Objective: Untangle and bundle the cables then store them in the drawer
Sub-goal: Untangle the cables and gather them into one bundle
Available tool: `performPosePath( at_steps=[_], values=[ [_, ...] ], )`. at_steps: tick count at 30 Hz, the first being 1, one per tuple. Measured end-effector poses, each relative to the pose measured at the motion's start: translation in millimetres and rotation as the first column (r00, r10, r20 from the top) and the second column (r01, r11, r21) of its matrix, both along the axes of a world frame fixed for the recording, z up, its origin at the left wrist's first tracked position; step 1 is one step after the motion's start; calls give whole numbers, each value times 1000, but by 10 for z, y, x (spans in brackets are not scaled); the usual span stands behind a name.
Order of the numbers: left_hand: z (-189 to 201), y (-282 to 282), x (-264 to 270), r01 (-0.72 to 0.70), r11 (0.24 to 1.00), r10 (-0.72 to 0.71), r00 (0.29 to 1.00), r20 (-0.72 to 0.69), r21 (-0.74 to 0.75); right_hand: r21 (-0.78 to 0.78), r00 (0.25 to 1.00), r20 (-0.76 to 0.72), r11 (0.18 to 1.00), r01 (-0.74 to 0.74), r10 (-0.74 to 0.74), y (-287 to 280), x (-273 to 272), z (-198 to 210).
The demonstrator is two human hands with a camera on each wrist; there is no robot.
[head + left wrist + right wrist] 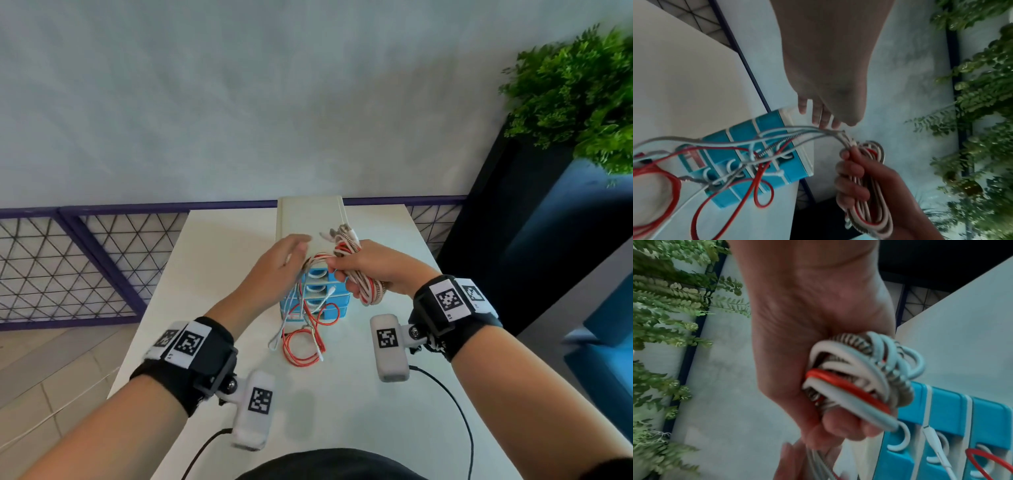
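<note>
Nearest the camera, loose cable ends [303,337] lie on the white worktop [212,260]: thin red loops plus white leads with small white plugs, tangled and overlapping, just in front of the drawer unit [329,301]. Strands rise from this pile across the unit's front up to the hands.

Drawer unit: small, blue drawer fronts stacked, white curved handles, white casing and top. It stands on the worktop, drawers closed as far as visible. Cables drape over its front.

Right hand [373,270] above the unit's right side, fingers curled tight round the coiled bundle [356,270]. Bundle: several loops of white cable, one red-orange cable, one braided grey-and-white cable, gathered into an elongated hank; plug ends stick out at the top. In the right wrist view the loops bulge out of the fist.

Left hand [274,267] just left of it, fingers mostly straight, blurred; strands run under the fingertips, whether it pinches them I cannot tell.

Farther: grey wall [239,102], purple-framed mesh railing [85,260], green plant [579,92] on a dark blue planter at right.
</note>
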State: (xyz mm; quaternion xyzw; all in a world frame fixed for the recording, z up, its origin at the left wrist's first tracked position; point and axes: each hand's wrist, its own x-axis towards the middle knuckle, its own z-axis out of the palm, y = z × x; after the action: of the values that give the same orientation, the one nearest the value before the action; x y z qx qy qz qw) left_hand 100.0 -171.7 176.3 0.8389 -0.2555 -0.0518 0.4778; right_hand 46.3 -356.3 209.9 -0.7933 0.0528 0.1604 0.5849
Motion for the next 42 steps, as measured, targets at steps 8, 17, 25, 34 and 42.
performPosePath(
  at_steps=[8,17,25,34,42],
  values=[
    [109,7,-134,198,925,-374,627,-683,-324,85,996,80,996,34,-41,-119,8,19],
    [74,-113,-235,157,932,-320,776,-544,-326,197,975,105,965,171,-194,-103,61,-114],
    [81,-381,-486,76,984,-79,997,13,160,267,974,-15,938,221,-225,142,63,-202],
    [189,-441,-483,-34,808,-168,944,285,588,407,975,-119,887,218,-185,198,38,-145],
    [312,-452,-366,133,881,-184,980,71,453,227,903,-24,877,423,-430,212,124,-167]
  ],
)
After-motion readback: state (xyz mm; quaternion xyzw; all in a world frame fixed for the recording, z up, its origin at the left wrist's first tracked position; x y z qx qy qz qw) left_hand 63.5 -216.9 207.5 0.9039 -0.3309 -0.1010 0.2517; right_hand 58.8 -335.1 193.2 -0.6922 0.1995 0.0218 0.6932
